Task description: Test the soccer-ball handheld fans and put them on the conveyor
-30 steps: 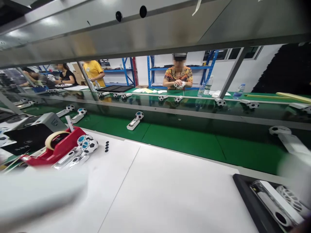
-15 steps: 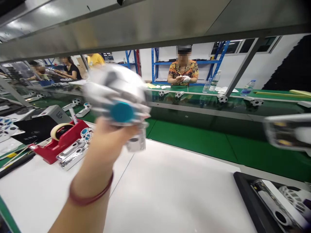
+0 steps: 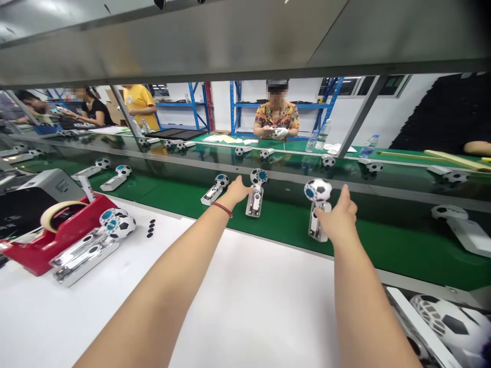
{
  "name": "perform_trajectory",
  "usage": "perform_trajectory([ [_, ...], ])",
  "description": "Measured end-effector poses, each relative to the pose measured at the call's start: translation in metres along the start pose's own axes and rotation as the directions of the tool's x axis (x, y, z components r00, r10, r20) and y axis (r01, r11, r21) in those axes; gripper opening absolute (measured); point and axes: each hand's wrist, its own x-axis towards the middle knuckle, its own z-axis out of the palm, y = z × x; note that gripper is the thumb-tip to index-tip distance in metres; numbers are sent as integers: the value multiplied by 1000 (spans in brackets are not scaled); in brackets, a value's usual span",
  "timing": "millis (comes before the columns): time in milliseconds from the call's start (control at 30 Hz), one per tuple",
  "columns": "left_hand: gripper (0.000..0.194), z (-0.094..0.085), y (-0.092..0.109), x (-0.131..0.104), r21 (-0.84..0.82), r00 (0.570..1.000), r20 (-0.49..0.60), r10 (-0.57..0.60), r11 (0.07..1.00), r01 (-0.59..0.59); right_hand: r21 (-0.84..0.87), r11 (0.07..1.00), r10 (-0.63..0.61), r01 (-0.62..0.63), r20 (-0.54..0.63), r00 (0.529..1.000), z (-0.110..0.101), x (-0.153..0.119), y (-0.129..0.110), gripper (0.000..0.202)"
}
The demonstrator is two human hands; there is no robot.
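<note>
My left hand (image 3: 238, 190) reaches over the green belt (image 3: 169, 202), fingers stretched out, its thumb by a soccer-ball-patterned handheld fan (image 3: 254, 203). Whether it touches the fan I cannot tell. This fan lies with its round head away from me and its handle open, inner parts showing. To the right, my right hand (image 3: 340, 219) is open with fingers apart. Its thumb is against or just in front of a second such fan (image 3: 318, 227), also with an open handle. Another fan (image 3: 215, 190) lies on the belt to the left of my left hand.
On the white tabletop (image 3: 253, 296) stand a red tape dispenser (image 3: 76, 225) and two open fans (image 3: 90, 250). Black round stickers (image 3: 151, 228) lie beside them. More fans (image 3: 460, 227) rest along the belt. A person (image 3: 276, 117) sits opposite, below a metal shelf (image 3: 215, 41).
My left hand, earlier raised with a fan close to the camera, is now out over the belt. My right hand has come into view, and fans now lie by both hands.
</note>
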Motion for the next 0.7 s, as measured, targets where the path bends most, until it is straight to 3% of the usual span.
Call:
perform_trajectory([
  [167,46,-51,-25,15,348,981,-184,-56,930,118,78,990,-111,121,-121,986,-12,-12,-25,77],
  [267,45,-71,-45,10,415,958,-251,-142,878,238,177,975,-125,133,-58,990,-12,-15,-33,74],
  [333,41,-75,-56,5,411,945,-252,-207,861,298,236,965,-124,116,18,992,-11,-13,-33,72],
  [433,30,-68,-61,-1,347,940,-211,-268,879,328,315,947,-108,64,123,987,-8,-11,-32,66],
  [533,24,-47,-55,-19,197,953,-150,-263,937,290,371,926,-113,71,91,989,7,-18,-35,64],
  [633,22,-16,-49,-59,32,978,-69,-198,979,201,490,870,-135,49,141,981,37,-39,-41,73],
  [700,22,4,-46,-96,-18,988,-27,-155,988,154,632,764,-101,-128,314,944,56,-55,-45,83],
])
